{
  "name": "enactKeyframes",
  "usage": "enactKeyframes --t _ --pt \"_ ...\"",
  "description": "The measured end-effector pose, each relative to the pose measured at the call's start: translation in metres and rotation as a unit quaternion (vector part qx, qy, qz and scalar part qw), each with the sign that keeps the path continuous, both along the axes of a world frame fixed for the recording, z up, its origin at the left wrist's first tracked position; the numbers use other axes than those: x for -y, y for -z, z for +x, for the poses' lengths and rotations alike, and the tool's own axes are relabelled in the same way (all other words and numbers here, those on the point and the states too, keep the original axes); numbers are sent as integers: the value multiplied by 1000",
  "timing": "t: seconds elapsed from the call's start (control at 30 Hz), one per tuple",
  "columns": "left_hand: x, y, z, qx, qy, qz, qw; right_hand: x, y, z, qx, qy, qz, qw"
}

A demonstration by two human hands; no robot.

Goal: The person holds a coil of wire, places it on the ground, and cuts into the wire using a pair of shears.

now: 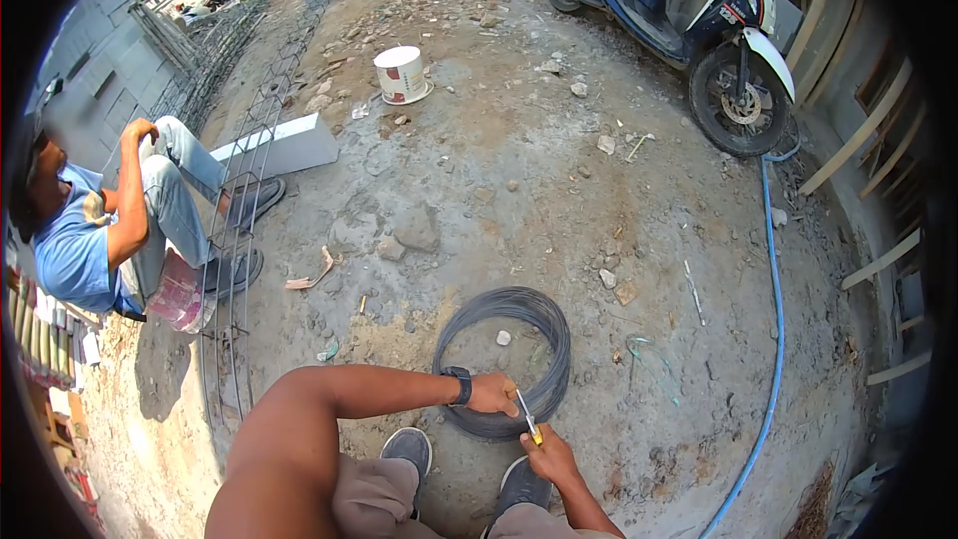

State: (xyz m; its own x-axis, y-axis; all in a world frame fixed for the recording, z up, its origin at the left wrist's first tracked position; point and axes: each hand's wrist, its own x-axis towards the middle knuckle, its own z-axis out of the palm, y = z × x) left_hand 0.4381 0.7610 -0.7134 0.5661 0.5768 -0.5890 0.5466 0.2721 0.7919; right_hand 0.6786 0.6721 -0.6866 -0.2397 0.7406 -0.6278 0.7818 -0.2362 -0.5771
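1. Wire coil (557, 339) lies on the ground at 6 o'clock, just beyond the shoes (407, 451).
2. Right hand (552, 459) closes round a yellow-handled tool (527, 409) at the coil's 5 o'clock.
3. Left hand (492, 394), fingers curled, is near the tool's tip; whether it pinches a strand, I cannot tell.
4. Good handling, I judge, means steadying work near the tip while keeping fingers clear of it.

Plenty of room rightward of the right hand (551, 457), over rough grey-brown dirt ground (639, 429), out to the long blue hose (773, 329); leftward, a dark steel-bar lattice (232, 329) bars the way, and the round dark wire coil (557, 339) crowds the left hand (493, 393).
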Motion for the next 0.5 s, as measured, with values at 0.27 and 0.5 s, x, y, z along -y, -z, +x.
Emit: enactKeyframes --t 0.27,0.5 --pt "-3 8 0 0 -28 -48 998 -16 -17 -2 -30 -24 -1 999" --pt "-2 7 0 11 -46 -80 996 -21 -19 -5 -52 -19 -13 998"
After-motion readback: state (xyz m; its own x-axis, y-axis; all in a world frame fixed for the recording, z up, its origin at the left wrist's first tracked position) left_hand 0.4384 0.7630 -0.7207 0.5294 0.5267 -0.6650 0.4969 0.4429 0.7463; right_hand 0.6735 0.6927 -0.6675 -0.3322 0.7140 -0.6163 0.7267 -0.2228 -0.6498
